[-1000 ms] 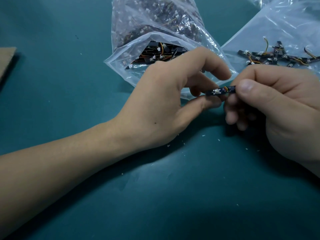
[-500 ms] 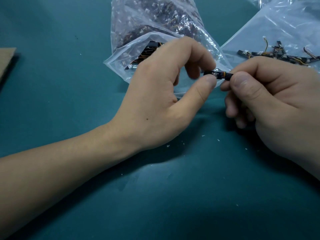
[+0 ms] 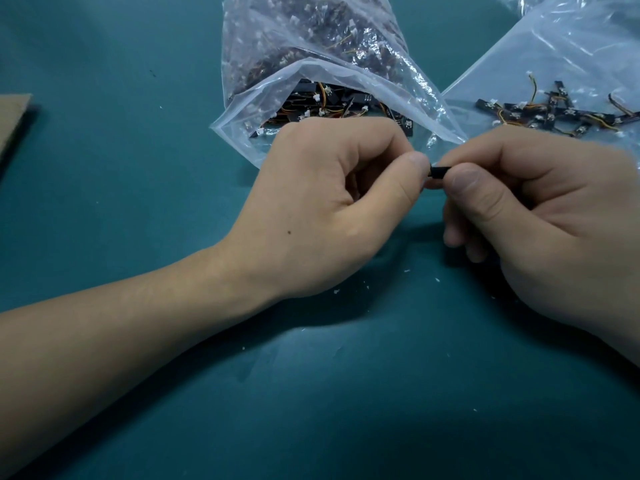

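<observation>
A small black circuit strip (image 3: 439, 171) is held just above the teal mat, between both hands. My left hand (image 3: 332, 206) pinches its left end with thumb and curled fingers. My right hand (image 3: 540, 216) pinches its right end between thumb and forefinger. Only a short black piece shows between the two thumbs; the rest is hidden by fingers. Behind my left hand lies an open clear plastic bag (image 3: 311, 46) filled with several black strips with orange and yellow wires.
A second clear bag (image 3: 568, 53) lies flat at the upper right with a pile of black wired strips (image 3: 554, 114) on it. A brown cardboard piece (image 3: 12, 123) sits at the left edge. Small white crumbs (image 3: 405, 271) dot the teal mat (image 3: 121, 202).
Both hands have drawn closer together around the strip, so less of it shows. My left fingers curled in more tightly and the strip's white connector and wires went out of sight.
</observation>
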